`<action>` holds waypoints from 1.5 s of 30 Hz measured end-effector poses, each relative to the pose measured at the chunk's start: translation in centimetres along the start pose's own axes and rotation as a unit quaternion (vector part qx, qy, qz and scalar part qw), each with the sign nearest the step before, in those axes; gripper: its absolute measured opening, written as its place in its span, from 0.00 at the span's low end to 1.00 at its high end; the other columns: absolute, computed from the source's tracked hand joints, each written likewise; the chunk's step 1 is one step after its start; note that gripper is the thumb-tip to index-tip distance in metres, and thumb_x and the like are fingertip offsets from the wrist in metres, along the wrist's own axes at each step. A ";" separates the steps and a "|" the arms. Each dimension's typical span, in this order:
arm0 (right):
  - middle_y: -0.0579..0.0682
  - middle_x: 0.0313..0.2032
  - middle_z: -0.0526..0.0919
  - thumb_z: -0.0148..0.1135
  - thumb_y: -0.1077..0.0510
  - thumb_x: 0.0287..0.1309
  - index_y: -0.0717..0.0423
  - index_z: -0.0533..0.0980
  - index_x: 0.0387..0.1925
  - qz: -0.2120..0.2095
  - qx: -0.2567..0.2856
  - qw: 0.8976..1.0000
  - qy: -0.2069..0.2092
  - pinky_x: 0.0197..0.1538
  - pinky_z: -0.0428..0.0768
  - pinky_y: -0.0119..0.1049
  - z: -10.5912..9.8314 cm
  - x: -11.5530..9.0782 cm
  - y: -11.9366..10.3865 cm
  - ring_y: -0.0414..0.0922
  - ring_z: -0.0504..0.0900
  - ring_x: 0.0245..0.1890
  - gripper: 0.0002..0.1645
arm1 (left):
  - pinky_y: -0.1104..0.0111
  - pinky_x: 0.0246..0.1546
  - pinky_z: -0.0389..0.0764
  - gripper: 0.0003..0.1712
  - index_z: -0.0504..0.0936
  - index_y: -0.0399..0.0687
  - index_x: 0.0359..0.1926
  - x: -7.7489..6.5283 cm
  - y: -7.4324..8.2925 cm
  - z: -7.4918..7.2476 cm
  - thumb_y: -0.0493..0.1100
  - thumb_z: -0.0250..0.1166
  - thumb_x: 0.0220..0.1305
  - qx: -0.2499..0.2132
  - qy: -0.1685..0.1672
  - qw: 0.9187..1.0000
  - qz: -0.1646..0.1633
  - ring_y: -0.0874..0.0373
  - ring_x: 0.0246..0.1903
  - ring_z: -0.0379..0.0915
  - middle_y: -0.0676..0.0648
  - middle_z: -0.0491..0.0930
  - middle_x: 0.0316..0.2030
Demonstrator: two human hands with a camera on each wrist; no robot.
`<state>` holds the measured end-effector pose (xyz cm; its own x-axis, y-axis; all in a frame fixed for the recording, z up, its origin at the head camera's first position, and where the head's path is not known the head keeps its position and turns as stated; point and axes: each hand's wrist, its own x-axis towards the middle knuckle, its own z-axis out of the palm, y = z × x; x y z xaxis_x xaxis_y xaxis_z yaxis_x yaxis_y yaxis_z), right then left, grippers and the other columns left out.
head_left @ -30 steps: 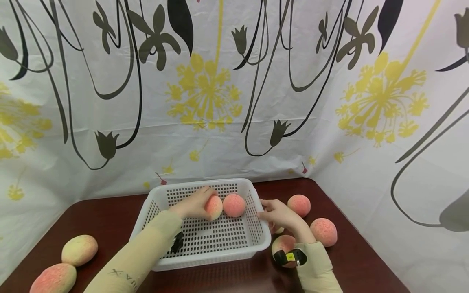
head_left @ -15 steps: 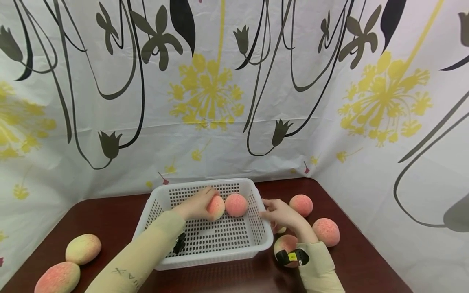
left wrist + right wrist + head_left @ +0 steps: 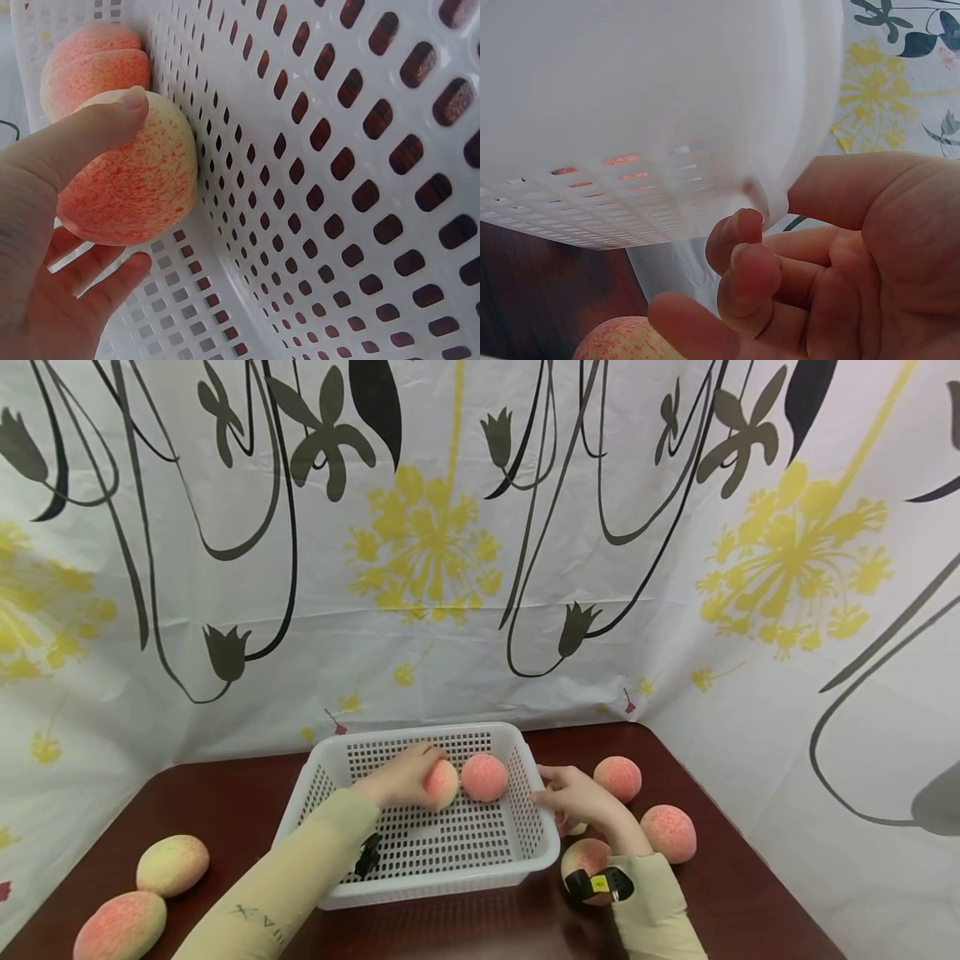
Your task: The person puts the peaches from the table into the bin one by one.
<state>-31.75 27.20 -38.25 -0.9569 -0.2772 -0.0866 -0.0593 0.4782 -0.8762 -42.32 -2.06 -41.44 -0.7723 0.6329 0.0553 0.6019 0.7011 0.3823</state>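
A white perforated plastic basket [image 3: 450,879] stands on the dark table. Inside it, my left hand [image 3: 401,777] holds a pink-and-yellow peach [image 3: 135,172], thumb [image 3: 112,112] across the top and fingers below, close to the basket wall. Right beside that fruit, a second, pinker peach [image 3: 484,777] sits near the basket's right end. My right hand [image 3: 577,797] grips the basket's right rim from outside. In the right wrist view its curled fingers [image 3: 750,277] lie under the rim, and part of the thumb is hidden behind the plastic.
To the right of the basket lie several peaches, one [image 3: 617,779] at the back, another [image 3: 668,834] farther right, and one [image 3: 587,860] behind the right wrist strap. Two more, a yellowish peach [image 3: 172,865] and a pink one [image 3: 120,927], lie at the left. A patterned sheet [image 3: 427,677] hangs behind.
The head view has shifted slightly, moving the scene a little to the right in the picture. Both hands, the held peach and the basket keep their places.
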 end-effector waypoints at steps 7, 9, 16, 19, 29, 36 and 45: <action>0.53 0.25 0.77 0.60 0.59 0.63 0.64 0.64 0.68 -0.006 -0.002 1.000 -0.006 0.22 0.81 0.43 0.2 0.2 -0.2 0.44 0.70 0.17 0.34 | 0.54 0.51 0.73 0.45 0.72 0.43 0.62 -0.1 -0.3 0.3 0.45 0.80 0.40 0.007 0.013 1.000 0.011 0.49 0.52 0.69 0.45 0.70 0.52; 0.53 0.25 0.77 0.61 0.59 0.63 0.64 0.63 0.68 -0.007 -0.005 1.000 -0.006 0.22 0.81 0.43 0.3 0.3 -0.2 0.44 0.71 0.17 0.34 | 0.53 0.52 0.73 0.45 0.72 0.41 0.61 -0.1 -0.2 0.4 0.45 0.80 0.40 0.008 0.017 1.000 0.015 0.48 0.53 0.69 0.44 0.71 0.52; 0.53 0.25 0.77 0.61 0.59 0.63 0.64 0.65 0.68 -0.009 -0.015 1.000 0.000 0.20 0.80 0.42 0.0 -0.1 -0.4 0.44 0.71 0.17 0.34 | 0.53 0.53 0.72 0.46 0.71 0.38 0.63 0.3 0.2 0.6 0.43 0.79 0.40 0.019 0.023 0.999 0.025 0.46 0.53 0.68 0.41 0.70 0.53; 0.53 0.25 0.77 0.61 0.59 0.63 0.63 0.64 0.68 -0.012 -0.014 1.000 0.000 0.20 0.80 0.42 -0.1 -0.1 -0.4 0.44 0.71 0.16 0.34 | 0.52 0.53 0.72 0.47 0.70 0.38 0.63 0.4 0.2 0.7 0.44 0.79 0.41 0.020 0.024 0.999 0.022 0.45 0.54 0.68 0.40 0.70 0.54; 0.53 0.25 0.77 0.60 0.59 0.64 0.63 0.65 0.68 -0.009 -0.010 1.000 -0.001 0.21 0.81 0.42 0.1 0.1 0.1 0.43 0.70 0.16 0.33 | 0.51 0.52 0.73 0.53 0.69 0.42 0.65 0.0 -0.3 0.7 0.48 0.82 0.36 -0.008 0.016 1.000 0.007 0.46 0.56 0.67 0.42 0.68 0.57; 0.53 0.25 0.77 0.59 0.59 0.64 0.63 0.65 0.68 -0.008 -0.014 1.000 0.001 0.21 0.81 0.42 0.1 0.2 0.5 0.42 0.70 0.16 0.32 | 0.50 0.52 0.73 0.53 0.67 0.44 0.67 -0.2 -0.2 0.4 0.45 0.82 0.37 -0.015 0.008 1.000 0.009 0.45 0.57 0.66 0.42 0.67 0.59; 0.52 0.24 0.77 0.60 0.59 0.63 0.64 0.64 0.68 -0.017 -0.018 1.000 0.002 0.20 0.80 0.42 0.1 -0.1 0.3 0.42 0.70 0.15 0.33 | 0.51 0.50 0.74 0.47 0.70 0.45 0.65 -0.1 -0.3 0.5 0.41 0.79 0.40 -0.017 0.012 1.000 0.020 0.48 0.53 0.69 0.46 0.69 0.52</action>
<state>-31.62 27.33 -38.54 -0.9555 -0.2899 -0.0550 -0.1018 0.4987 -0.8607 -42.34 -2.14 -42.02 -0.7529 0.6516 0.0924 0.6250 0.6638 0.4107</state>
